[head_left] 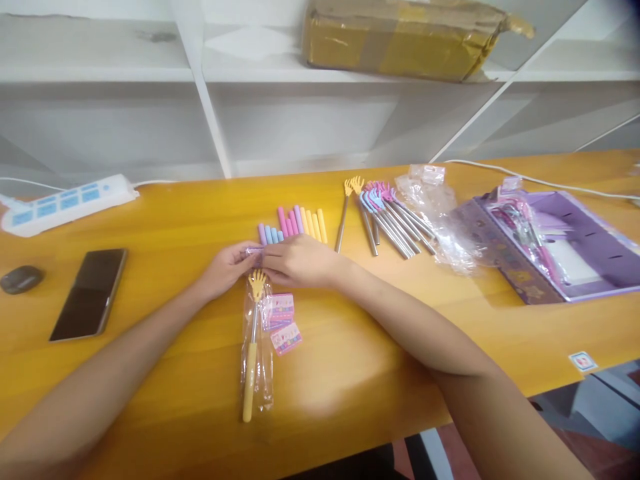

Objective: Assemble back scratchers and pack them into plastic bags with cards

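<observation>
A yellow back scratcher (251, 363) with a hand-shaped head and metal shaft lies upright in view along a clear plastic bag (265, 387). Just above its head, my left hand (227, 268) pinches a small purple card (254, 255) at the top of the bag. From the right, my right hand (303, 261) closes on the same card, its fingertips partly hidden. Pink printed cards (287, 337) lie beside the bag. Behind my hands rest several coloured handle tubes (313, 225) in purple, blue, pink and yellow.
Several metal-shafted back scratchers (395, 223) lie at the back, beside crumpled clear bags (453, 227). A purple box (533, 287) holding packaged items sits right. On the left are a phone (89, 293), a black mouse (21, 279) and a power strip (70, 202). A taped carton (400, 40) occupies the shelf.
</observation>
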`<state>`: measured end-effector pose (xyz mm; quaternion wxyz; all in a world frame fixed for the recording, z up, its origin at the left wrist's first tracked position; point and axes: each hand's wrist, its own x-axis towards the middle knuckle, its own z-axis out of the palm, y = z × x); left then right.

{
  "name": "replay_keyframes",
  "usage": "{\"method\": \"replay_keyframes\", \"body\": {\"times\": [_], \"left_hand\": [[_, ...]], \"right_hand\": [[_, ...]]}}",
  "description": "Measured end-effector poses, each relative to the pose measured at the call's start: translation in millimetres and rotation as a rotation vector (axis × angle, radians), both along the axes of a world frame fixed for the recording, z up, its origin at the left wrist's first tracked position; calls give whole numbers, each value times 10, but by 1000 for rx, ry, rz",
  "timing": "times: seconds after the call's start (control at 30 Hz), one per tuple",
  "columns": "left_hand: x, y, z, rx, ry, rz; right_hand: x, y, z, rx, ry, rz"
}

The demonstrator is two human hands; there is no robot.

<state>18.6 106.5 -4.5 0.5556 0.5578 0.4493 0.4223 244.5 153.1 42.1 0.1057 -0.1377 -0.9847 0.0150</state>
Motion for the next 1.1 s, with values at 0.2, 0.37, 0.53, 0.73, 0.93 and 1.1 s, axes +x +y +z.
{"method": "replay_keyframes", "body": {"times": [0.2,0.37,0.53,0.73,0.93,1.1], "left_hand": [[9,-7,12,-78,-22,12],[30,-5,31,-60,-42,31],[7,3,-54,-89,-118,91],[43,-7,3,-188,-288,195],[16,17,202,-275,-405,202],[-105,76,209,-338,-562,150]], "right_hand": [[37,52,60,14,1,20],[44,71,41,-10,-7,-20],[25,-13,145,-203,14,-231],[-63,-296,267,-1144,-332,-206],[-281,-491,38,-1565,-32,-149],[-213,-481,222,-1717,119,-4]]}}
